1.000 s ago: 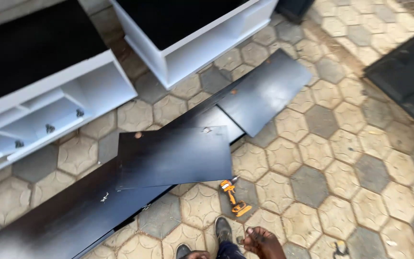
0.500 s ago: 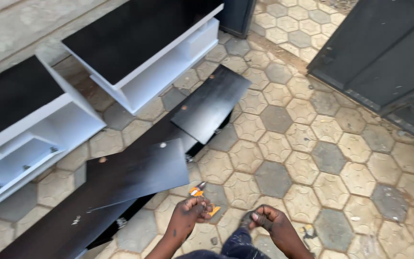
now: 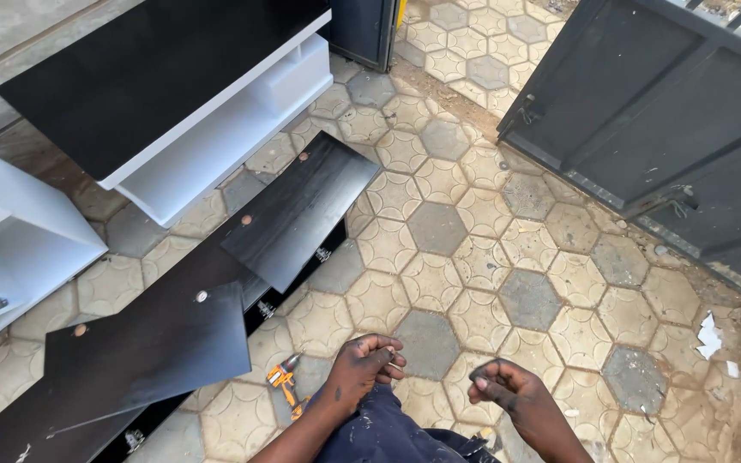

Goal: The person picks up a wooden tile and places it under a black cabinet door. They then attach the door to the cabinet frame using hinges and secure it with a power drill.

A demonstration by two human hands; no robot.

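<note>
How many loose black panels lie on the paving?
3: a long black board underneath, a short black panel resting on its far part, another black panel on its near part, left of the left hand. More may be hidden underneath.

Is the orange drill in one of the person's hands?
No, the drill lies on the paving beside the left hand, and the right hand is away from it.

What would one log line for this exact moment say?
left hand: pinching small screws, grip shut | right hand: loosely curled, holding nothing visible | orange drill: lying on pavers by left hand | black panels: flat on ground
</note>
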